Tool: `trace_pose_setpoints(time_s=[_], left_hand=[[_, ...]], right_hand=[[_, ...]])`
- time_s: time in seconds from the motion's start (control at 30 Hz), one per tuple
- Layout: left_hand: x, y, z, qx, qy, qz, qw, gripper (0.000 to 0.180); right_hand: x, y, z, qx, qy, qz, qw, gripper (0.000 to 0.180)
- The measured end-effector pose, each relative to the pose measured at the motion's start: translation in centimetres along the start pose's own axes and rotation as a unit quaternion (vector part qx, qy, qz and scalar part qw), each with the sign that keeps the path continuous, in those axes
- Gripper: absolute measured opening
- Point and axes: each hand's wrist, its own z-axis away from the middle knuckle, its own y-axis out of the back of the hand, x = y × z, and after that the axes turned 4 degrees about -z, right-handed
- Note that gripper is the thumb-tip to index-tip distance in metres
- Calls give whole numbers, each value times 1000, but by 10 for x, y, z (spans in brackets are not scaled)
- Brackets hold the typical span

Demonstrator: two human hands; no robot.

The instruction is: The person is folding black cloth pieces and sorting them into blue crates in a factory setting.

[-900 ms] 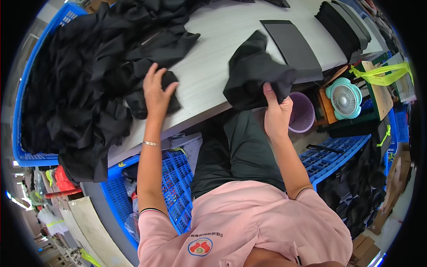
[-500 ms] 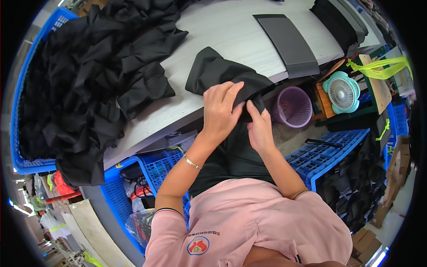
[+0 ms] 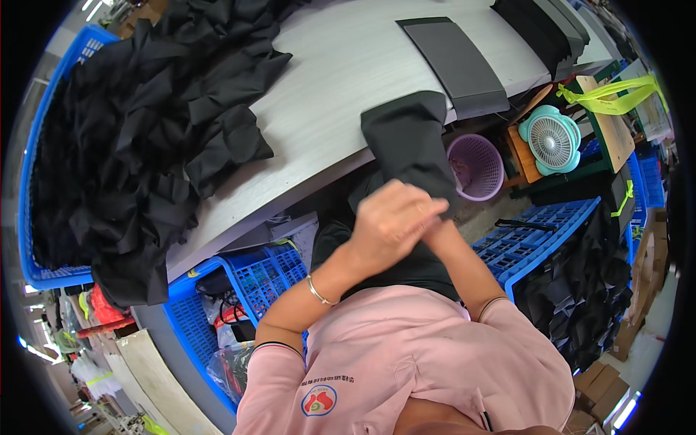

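Head: one smooth black cloth piece [image 3: 409, 138] in mid-handling, it seems, far end over the counter [image 3: 326, 87] edge, near end at the hands. Left hand [image 3: 395, 221] curled, blurred, over mostly hidden right hand [image 3: 436, 230]; can't tell either grip. Crumpled matte black heap [image 3: 145, 116] probably left to do; flat stiff-looking grey panel [image 3: 457, 65], layered stack [image 3: 533, 32] possibly done.

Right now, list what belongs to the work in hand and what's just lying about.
Apparently in the work:
- black cloth piece, at the left hand and the mostly hidden right hand
- heap of black cloth, a likely match

Apparently just lying about:
- turquoise fan
- purple basket
- yellow-green strap
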Motion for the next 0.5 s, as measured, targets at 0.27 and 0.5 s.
trace_pose_setpoints(time_s=[0.27, 0.5], left_hand=[[56, -33, 57, -99, 89, 228, 964, 25], [34, -18, 33, 6, 212, 192, 958, 8]], right_hand=[[20, -16, -103, 146, -336, -464, 806, 25], [75, -45, -61, 129, -186, -346, 911, 19]])
